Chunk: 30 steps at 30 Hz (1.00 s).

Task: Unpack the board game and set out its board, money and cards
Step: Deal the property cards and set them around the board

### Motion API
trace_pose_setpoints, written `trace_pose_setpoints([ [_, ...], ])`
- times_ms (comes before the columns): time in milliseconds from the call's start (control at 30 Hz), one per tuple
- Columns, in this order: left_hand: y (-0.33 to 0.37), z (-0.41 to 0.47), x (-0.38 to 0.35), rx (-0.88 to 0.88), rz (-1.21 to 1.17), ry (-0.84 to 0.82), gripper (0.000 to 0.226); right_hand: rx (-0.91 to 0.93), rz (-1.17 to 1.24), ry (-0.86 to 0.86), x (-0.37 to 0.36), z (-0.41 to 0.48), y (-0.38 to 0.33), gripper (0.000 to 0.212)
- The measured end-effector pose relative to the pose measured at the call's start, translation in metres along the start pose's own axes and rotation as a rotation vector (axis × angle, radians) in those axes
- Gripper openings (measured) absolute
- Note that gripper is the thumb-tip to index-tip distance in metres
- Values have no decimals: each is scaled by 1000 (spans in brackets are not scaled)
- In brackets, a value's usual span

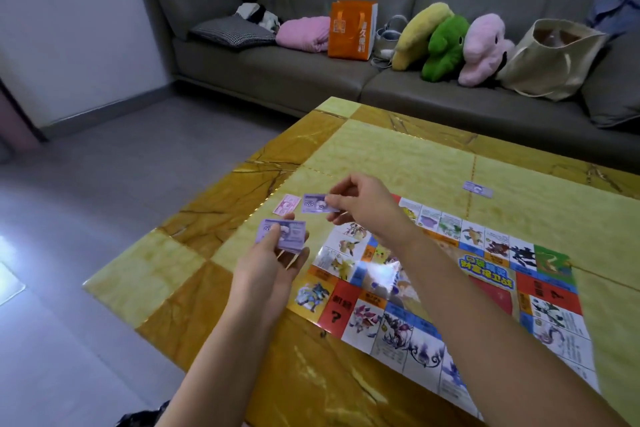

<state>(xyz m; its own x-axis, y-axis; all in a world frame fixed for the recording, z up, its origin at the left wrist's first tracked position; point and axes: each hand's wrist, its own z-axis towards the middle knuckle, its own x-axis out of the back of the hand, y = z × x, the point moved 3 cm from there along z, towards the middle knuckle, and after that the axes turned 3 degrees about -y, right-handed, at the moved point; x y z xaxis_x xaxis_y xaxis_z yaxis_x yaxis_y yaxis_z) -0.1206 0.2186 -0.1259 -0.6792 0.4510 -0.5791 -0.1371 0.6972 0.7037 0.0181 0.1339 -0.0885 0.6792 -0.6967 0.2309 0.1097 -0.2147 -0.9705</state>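
Paper this thin looks light, floppy, slippery; the left hand (266, 265) holds a stack of purple play-money notes (284, 236) at centre-left, grip wrapped round it; the right hand (362, 206) pinches a single purple note (316, 203) by its edge above the yellow marble worktop (398, 156).

A purple note (320, 206) reads 5000, upside down; the board's (498, 295) red squares (335, 310) show "?".
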Motion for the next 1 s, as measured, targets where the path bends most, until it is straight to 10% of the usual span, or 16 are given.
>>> trace_pose_setpoints([
  [733,16,7,34,2,-46,51,26,118,-840,-167,-58,122,14,21],
  [1000,21,5,36,-15,-74,59,27,103,-647,-252,-49,126,-11,18],
])
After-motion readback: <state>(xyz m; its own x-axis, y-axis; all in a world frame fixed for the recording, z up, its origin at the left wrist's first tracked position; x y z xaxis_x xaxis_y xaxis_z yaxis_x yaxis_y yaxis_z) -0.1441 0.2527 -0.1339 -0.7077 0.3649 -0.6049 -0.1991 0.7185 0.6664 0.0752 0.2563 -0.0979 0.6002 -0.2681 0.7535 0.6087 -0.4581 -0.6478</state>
